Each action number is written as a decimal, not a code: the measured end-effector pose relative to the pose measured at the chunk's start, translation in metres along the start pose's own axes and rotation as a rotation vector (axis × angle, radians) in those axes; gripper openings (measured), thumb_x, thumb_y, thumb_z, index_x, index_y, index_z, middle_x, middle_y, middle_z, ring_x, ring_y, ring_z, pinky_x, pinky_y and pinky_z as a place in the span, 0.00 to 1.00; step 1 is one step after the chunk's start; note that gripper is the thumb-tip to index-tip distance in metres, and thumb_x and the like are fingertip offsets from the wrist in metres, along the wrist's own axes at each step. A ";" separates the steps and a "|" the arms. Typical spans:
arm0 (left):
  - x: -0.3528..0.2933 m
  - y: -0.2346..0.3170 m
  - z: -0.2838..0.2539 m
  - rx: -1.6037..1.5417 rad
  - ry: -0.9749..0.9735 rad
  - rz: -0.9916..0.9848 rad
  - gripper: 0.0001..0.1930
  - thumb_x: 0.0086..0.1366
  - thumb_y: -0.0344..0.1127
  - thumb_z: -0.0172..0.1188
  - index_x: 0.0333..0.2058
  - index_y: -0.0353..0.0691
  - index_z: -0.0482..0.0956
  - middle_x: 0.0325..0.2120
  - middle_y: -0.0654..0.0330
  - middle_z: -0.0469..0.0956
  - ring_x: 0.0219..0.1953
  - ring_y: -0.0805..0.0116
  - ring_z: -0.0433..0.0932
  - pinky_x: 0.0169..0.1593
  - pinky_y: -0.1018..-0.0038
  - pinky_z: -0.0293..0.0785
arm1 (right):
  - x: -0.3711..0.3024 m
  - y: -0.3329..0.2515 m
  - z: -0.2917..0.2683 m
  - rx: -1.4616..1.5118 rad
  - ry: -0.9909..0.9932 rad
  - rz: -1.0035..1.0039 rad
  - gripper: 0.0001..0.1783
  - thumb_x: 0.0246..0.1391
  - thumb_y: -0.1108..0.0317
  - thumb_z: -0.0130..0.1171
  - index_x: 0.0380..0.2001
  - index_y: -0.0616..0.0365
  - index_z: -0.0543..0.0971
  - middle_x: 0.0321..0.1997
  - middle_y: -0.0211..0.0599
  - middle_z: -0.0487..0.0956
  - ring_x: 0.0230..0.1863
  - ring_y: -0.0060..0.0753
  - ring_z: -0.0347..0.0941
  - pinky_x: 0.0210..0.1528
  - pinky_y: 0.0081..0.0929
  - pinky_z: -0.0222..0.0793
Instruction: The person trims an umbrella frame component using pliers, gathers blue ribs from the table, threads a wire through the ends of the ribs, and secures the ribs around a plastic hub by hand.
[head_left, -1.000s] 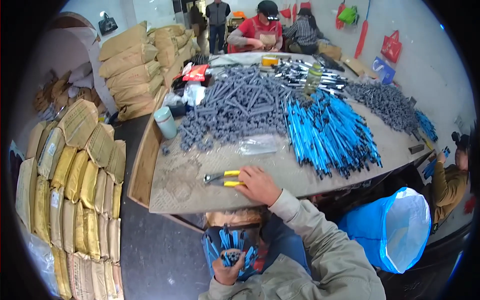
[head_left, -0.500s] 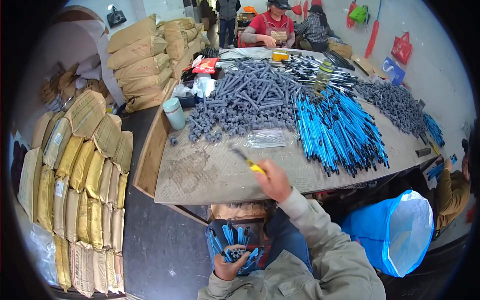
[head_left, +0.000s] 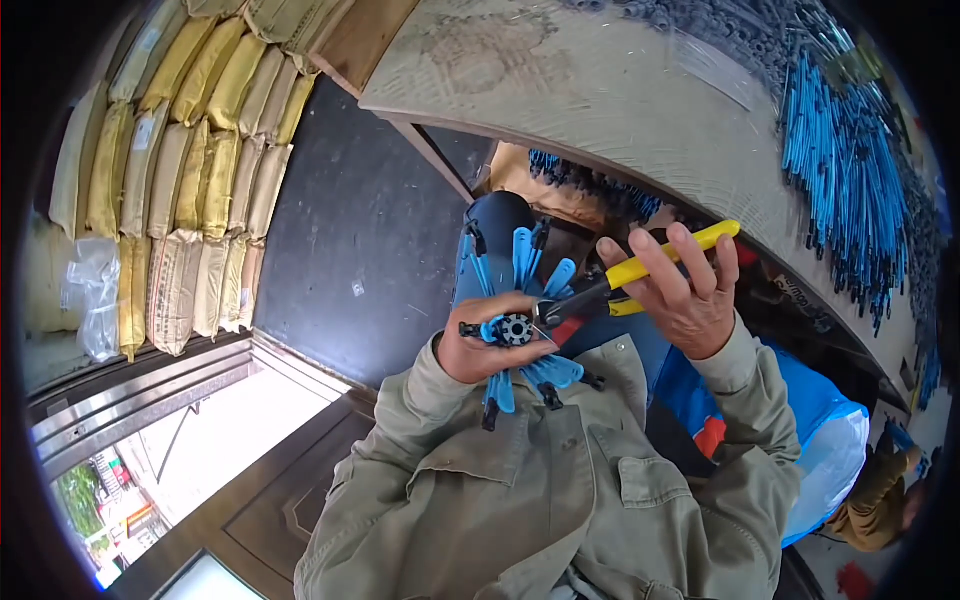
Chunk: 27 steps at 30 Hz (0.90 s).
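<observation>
My left hand (head_left: 465,350) is closed around a dark slotted round hub (head_left: 514,330) in front of my chest. Blue strips (head_left: 556,372) with black ends stick out from it on several sides. Yellow-handled pliers (head_left: 655,266) lie in my right hand (head_left: 695,315), one handle across the raised fingers and the other by the palm. Their dark jaws reach the hub's right side, where a thin wire (head_left: 545,333) shows. Whether the jaws are closed on the wire I cannot tell.
Ahead stands a worktable (head_left: 600,90) with grey tubular parts and a heap of blue sticks (head_left: 845,170). Stacked sacks (head_left: 190,180) rise at the left. A blue bag (head_left: 820,420) with a white lining stands at my right; another person's sleeve (head_left: 870,510) is beyond it.
My right hand has brought the pliers from over the table back to the hub. The left hand still grips the hub. The view has tilted down toward my lap.
</observation>
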<state>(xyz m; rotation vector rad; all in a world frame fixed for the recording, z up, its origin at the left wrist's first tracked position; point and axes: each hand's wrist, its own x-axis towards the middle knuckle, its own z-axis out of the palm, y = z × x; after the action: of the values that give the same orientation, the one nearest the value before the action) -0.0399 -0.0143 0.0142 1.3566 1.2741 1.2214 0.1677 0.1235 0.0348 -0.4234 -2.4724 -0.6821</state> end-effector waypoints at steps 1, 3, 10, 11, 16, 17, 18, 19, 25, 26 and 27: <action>-0.002 0.000 0.000 0.003 -0.019 0.022 0.18 0.46 0.28 0.70 0.37 0.31 0.75 0.27 0.59 0.78 0.29 0.75 0.77 0.33 0.78 0.71 | 0.001 -0.001 0.002 -0.024 0.033 -0.013 0.13 0.48 0.65 0.58 0.39 0.39 0.76 0.54 0.24 0.63 0.60 0.33 0.58 0.64 0.46 0.44; -0.001 -0.002 -0.001 0.004 -0.020 0.021 0.19 0.46 0.28 0.70 0.37 0.31 0.75 0.28 0.58 0.78 0.29 0.74 0.77 0.33 0.78 0.71 | 0.005 0.000 0.005 -0.082 0.100 -0.039 0.13 0.49 0.63 0.59 0.40 0.35 0.76 0.56 0.21 0.61 0.61 0.32 0.56 0.65 0.50 0.41; -0.007 -0.005 -0.001 -0.048 -0.021 0.066 0.20 0.46 0.29 0.70 0.38 0.30 0.75 0.29 0.57 0.78 0.30 0.71 0.78 0.35 0.77 0.72 | -0.004 -0.017 -0.002 0.060 -0.019 0.046 0.15 0.48 0.63 0.59 0.41 0.34 0.76 0.53 0.25 0.62 0.61 0.34 0.56 0.63 0.58 0.38; -0.008 -0.003 -0.002 -0.042 -0.025 0.046 0.20 0.46 0.29 0.70 0.38 0.30 0.75 0.30 0.57 0.78 0.30 0.71 0.78 0.35 0.77 0.72 | -0.005 -0.019 -0.004 0.132 -0.082 0.092 0.15 0.48 0.63 0.59 0.41 0.36 0.76 0.53 0.26 0.62 0.61 0.34 0.56 0.63 0.59 0.37; -0.007 -0.001 -0.006 0.012 -0.031 0.006 0.20 0.47 0.29 0.69 0.40 0.30 0.74 0.30 0.56 0.78 0.31 0.70 0.78 0.35 0.76 0.72 | -0.002 -0.021 -0.009 0.171 -0.109 0.112 0.15 0.48 0.66 0.58 0.42 0.41 0.78 0.51 0.29 0.64 0.58 0.36 0.60 0.62 0.54 0.45; -0.007 -0.002 -0.006 0.035 -0.028 0.009 0.21 0.47 0.29 0.69 0.40 0.30 0.74 0.30 0.56 0.78 0.31 0.69 0.78 0.35 0.76 0.72 | -0.005 -0.020 -0.013 0.210 -0.145 0.098 0.15 0.49 0.66 0.57 0.42 0.43 0.78 0.50 0.30 0.64 0.56 0.36 0.61 0.59 0.50 0.50; -0.007 -0.001 -0.006 0.034 -0.030 0.006 0.21 0.47 0.29 0.69 0.40 0.30 0.74 0.30 0.56 0.78 0.31 0.69 0.78 0.35 0.76 0.72 | -0.009 -0.020 -0.017 0.249 -0.180 0.084 0.15 0.49 0.67 0.56 0.42 0.45 0.78 0.49 0.31 0.65 0.53 0.35 0.63 0.56 0.47 0.54; -0.007 0.000 -0.006 0.031 -0.031 0.002 0.21 0.48 0.29 0.69 0.40 0.30 0.74 0.31 0.56 0.78 0.31 0.69 0.78 0.36 0.76 0.72 | -0.010 -0.019 -0.019 0.289 -0.214 0.068 0.15 0.49 0.68 0.56 0.43 0.47 0.79 0.48 0.32 0.65 0.50 0.35 0.65 0.53 0.44 0.59; -0.004 0.002 -0.004 0.002 -0.040 0.006 0.22 0.49 0.29 0.68 0.42 0.31 0.73 0.32 0.55 0.77 0.34 0.69 0.77 0.38 0.76 0.71 | -0.003 -0.014 -0.026 0.275 -0.223 0.013 0.15 0.50 0.69 0.54 0.43 0.53 0.79 0.45 0.35 0.66 0.40 0.35 0.67 0.40 0.35 0.64; -0.004 0.003 -0.004 0.001 -0.039 0.004 0.22 0.49 0.29 0.68 0.42 0.31 0.73 0.32 0.55 0.77 0.34 0.69 0.77 0.38 0.76 0.71 | -0.001 -0.014 -0.025 0.283 -0.187 0.009 0.16 0.49 0.69 0.54 0.43 0.54 0.78 0.45 0.35 0.66 0.39 0.35 0.67 0.39 0.35 0.64; -0.004 0.004 -0.006 0.007 -0.054 -0.002 0.22 0.49 0.29 0.68 0.43 0.31 0.73 0.32 0.56 0.77 0.34 0.69 0.77 0.39 0.76 0.71 | -0.001 -0.014 -0.025 0.291 -0.151 0.005 0.16 0.48 0.70 0.55 0.43 0.55 0.78 0.44 0.35 0.66 0.37 0.35 0.67 0.38 0.34 0.64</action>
<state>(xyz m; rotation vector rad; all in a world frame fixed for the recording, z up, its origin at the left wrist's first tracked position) -0.0448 -0.0186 0.0186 1.3840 1.2429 1.1717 0.1727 0.0976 0.0473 -0.3796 -2.6581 -0.2883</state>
